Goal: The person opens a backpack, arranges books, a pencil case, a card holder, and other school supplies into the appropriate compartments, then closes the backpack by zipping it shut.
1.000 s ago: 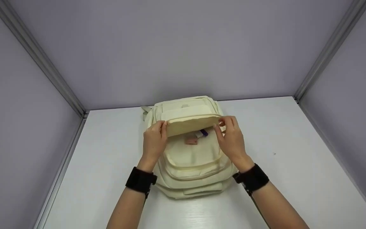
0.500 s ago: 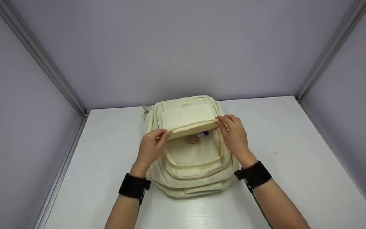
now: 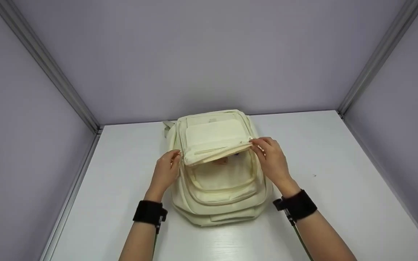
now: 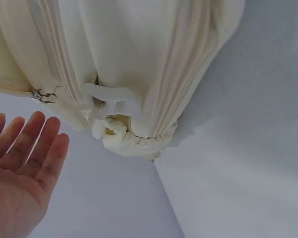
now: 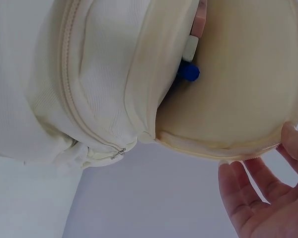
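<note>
A cream backpack (image 3: 225, 209) lies on the white table, its front pocket unzipped. At the right end of the pocket's loose flap (image 3: 216, 132), my right hand (image 3: 272, 159) pinches the zippered edge between thumb and fingers. My left hand (image 3: 164, 172) is beside the bag's left side, fingers relaxed and grasping nothing. In the left wrist view a metal zipper pull (image 4: 43, 96) hangs just above those fingertips. Inside the pocket the right wrist view shows a blue-ended item (image 5: 189, 72), a small white block (image 5: 190, 48) and a pink piece (image 5: 199, 25), partly hidden by fabric.
Grey panels (image 3: 209, 54) wall the table (image 3: 339, 203) at the back and both sides. A side pocket with a gathered rim (image 4: 139, 144) shows on the bag. One strap (image 3: 168, 125) sticks out at its upper left. A tiny speck (image 3: 314, 175) lies on the right of the table.
The flap has come down toward the person, covering more of the pocket opening. The left hand has let go of the flap's left end and moved left and down; the right still pinches it.
</note>
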A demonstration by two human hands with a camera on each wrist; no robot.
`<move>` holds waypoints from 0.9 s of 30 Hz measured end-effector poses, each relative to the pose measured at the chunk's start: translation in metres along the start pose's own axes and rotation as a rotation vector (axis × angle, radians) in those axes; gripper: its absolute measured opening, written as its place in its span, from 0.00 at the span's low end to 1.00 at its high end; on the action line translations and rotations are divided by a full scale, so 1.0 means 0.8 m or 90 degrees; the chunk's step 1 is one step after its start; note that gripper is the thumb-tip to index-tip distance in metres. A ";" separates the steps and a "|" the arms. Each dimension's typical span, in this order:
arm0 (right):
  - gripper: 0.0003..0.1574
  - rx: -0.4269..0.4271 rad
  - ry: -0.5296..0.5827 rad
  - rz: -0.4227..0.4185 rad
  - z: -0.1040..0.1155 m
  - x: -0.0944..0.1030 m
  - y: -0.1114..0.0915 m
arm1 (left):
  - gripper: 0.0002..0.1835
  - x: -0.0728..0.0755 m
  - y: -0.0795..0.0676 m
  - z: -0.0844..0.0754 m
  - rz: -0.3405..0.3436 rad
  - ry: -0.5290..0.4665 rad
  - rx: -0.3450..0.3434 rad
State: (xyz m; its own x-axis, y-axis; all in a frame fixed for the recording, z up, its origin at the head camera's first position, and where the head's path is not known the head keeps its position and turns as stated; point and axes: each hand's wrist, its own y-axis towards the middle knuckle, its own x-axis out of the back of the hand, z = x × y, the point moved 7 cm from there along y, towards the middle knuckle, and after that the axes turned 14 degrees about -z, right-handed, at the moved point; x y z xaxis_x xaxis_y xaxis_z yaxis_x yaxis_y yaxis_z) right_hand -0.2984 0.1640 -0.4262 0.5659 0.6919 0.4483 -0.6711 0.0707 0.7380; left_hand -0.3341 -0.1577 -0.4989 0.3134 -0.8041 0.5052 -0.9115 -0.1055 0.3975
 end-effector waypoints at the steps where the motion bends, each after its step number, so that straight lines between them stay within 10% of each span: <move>1: 0.11 0.004 0.004 0.005 0.000 0.001 -0.001 | 0.19 -0.004 0.000 0.003 0.021 0.012 0.009; 7: 0.09 0.044 0.020 0.079 -0.003 0.007 -0.014 | 0.21 -0.022 -0.002 0.011 0.080 0.080 -0.001; 18: 0.14 0.049 0.010 0.283 -0.009 0.001 -0.048 | 0.11 -0.018 -0.001 0.013 -0.028 0.105 -0.041; 27: 0.32 0.192 -0.059 0.251 0.018 -0.030 -0.068 | 0.09 -0.014 -0.008 0.009 -0.060 0.117 -0.048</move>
State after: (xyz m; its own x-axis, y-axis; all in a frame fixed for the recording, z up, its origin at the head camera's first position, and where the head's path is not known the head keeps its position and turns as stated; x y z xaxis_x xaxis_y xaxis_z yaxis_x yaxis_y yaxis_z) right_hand -0.2684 0.1330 -0.4697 0.3470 0.5566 0.7548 -0.6815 -0.4033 0.6107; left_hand -0.3337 -0.1524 -0.5126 0.4453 -0.6717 0.5921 -0.8558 -0.1249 0.5020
